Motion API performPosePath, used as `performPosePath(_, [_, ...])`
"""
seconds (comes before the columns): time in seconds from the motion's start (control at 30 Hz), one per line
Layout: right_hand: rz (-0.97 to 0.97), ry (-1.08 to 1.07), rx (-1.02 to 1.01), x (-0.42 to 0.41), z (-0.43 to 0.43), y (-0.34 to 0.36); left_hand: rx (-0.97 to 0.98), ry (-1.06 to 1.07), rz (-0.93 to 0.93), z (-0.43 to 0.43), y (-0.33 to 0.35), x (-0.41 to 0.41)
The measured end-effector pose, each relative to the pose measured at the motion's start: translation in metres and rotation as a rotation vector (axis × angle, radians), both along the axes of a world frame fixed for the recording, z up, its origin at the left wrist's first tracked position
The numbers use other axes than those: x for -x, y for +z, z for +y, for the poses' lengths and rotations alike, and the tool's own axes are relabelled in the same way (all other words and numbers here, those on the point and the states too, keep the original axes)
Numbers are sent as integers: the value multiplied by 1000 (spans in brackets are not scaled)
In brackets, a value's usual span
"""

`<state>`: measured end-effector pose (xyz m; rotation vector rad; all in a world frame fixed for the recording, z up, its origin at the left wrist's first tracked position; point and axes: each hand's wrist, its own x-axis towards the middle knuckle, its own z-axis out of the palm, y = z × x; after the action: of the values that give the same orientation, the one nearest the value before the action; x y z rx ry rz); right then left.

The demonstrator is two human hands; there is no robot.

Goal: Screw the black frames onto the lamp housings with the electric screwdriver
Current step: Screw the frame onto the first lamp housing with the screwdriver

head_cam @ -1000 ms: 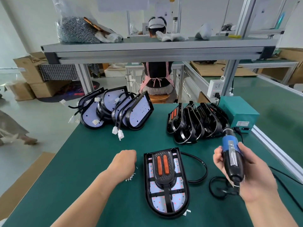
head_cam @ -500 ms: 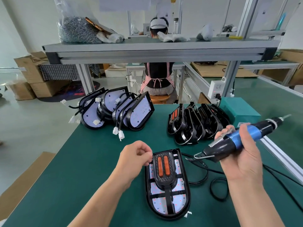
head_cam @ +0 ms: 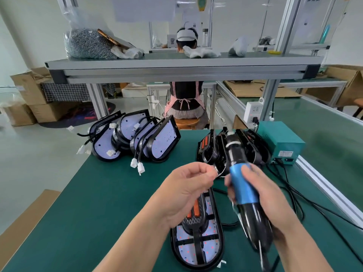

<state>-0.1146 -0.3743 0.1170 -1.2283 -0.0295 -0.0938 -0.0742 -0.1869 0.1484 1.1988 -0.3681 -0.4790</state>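
Gripping the electric screwdriver (head_cam: pixel 241 185) around its blue middle section, the right hand (head_cam: pixel 271 195) holds the tool above the green tabletop (head_cam: pixel 98 193), its black nose tilted up and away toward the far side and its black rear end low and blurred, with a cord trailing from it. The left hand (head_cam: pixel 186 187) hangs just beside the tool's left side, fingers curled and thumb pressed against the forefinger tip; I cannot tell whether anything small sits in that pinch. Directly under both hands lies one lamp housing (head_cam: pixel 173 246), flat on the tabletop with its pale, red-dotted LED board facing up, and a black frame (head_cam: pixel 194 225) with two orange strips rests on top of it, partly hidden by the left wrist. Neither hand touches this housing. At the far right of the tabletop a stack of black frames (head_cam: pixel 253 146) leans together on edge, partly behind the screwdriver's nose. At the far left a group of lamp housings (head_cam: pixel 157 142) leans one against another, with black leads ending in white connectors (head_cam: pixel 137 165) dangling over the tabletop. A teal power box (head_cam: pixel 282 140) stands just right of the stacked frames, and black cables (head_cam: pixel 294 195) run from it across the surface. Above, a grey shelf (head_cam: pixel 176 69) carries a clear bag of screws (head_cam: pixel 86 44), and beyond it a seated person (head_cam: pixel 184 103) faces away.
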Motion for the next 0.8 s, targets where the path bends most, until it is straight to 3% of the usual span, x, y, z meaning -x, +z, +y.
performPosePath(0.13, [42, 257, 167, 0, 5, 0, 104, -96, 82, -10, 2, -9])
performPosePath(0.3, [99, 256, 365, -10, 12, 16, 193, 28, 168, -21, -4, -14])
performPosePath(0.4, [81, 112, 735, -12, 11, 33, 268, 210, 208, -31, -4, -13])
performPosePath(0.47, [-37, -172, 1058, -1, 2, 47, 340, 298, 233, -33, -5, -14])
performPosePath(0.5, [-163, -362, 1114, 11, 0, 55, 349, 338, 246, -33, -4, -14])
performPosePath(0.53, [-315, -511, 1072, 26, -1, 60, 345, 392, 270, -34, -3, -17])
performPosePath(0.6, [-460, -431, 934, 54, 7, 59, 321, 492, 359, -33, 0, -23])
performPosePath(0.7, [-134, 132, 1007, 68, 25, 28, 293, 454, 389, -19, 0, -22])
performPosePath(0.73, [-31, 202, 990, 65, 25, 13, 324, 371, 420, -15, -2, -23])
performPosePath(0.8, [33, 119, 787, 51, 17, -8, 359, 361, 482, -11, -5, -17])
